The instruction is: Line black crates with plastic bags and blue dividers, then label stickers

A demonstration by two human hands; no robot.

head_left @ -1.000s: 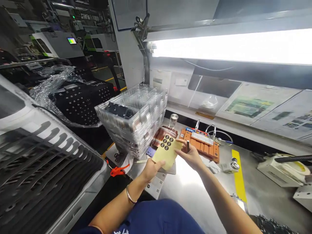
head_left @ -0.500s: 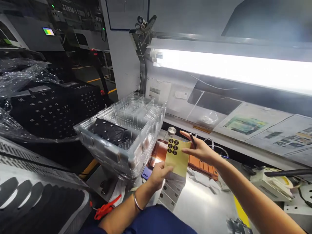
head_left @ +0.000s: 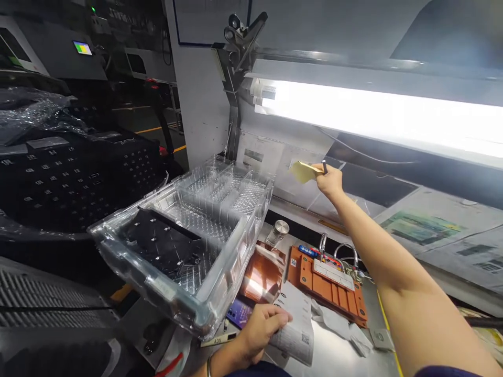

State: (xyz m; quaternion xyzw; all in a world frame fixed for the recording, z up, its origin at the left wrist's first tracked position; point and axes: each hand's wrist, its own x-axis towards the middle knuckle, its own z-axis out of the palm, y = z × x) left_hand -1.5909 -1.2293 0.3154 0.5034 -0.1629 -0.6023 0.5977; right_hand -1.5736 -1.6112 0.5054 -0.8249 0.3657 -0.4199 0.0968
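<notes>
My left hand (head_left: 261, 331) is low in front of me, its thumb and fingers closed on the edge of a printed white sheet (head_left: 297, 314) with black marks and a square code. My right hand (head_left: 330, 181) is raised far forward and pinches a yellow sticker sheet (head_left: 303, 172), tilted and bent. A dark pen-like stick (head_left: 324, 167) pokes up from the same hand. Behind the white sheet lies an orange fixture block (head_left: 314, 277) with cables. Beside my left hand are a purple phone (head_left: 239, 312) and a copper-coloured shiny sheet (head_left: 261, 277).
A stack of clear plastic trays (head_left: 231, 256) stands on the left, with a black panel (head_left: 161, 243) in the top one. A lidded glass jar (head_left: 278, 230) stands behind. Crumpled white paper (head_left: 340, 324) lies right of the sheet. A bright tube lamp (head_left: 365, 110) hangs above.
My right hand has moved up and forward, carrying the yellow sheet out of my left hand. My left hand is now on the white sheet. The view has shifted slightly.
</notes>
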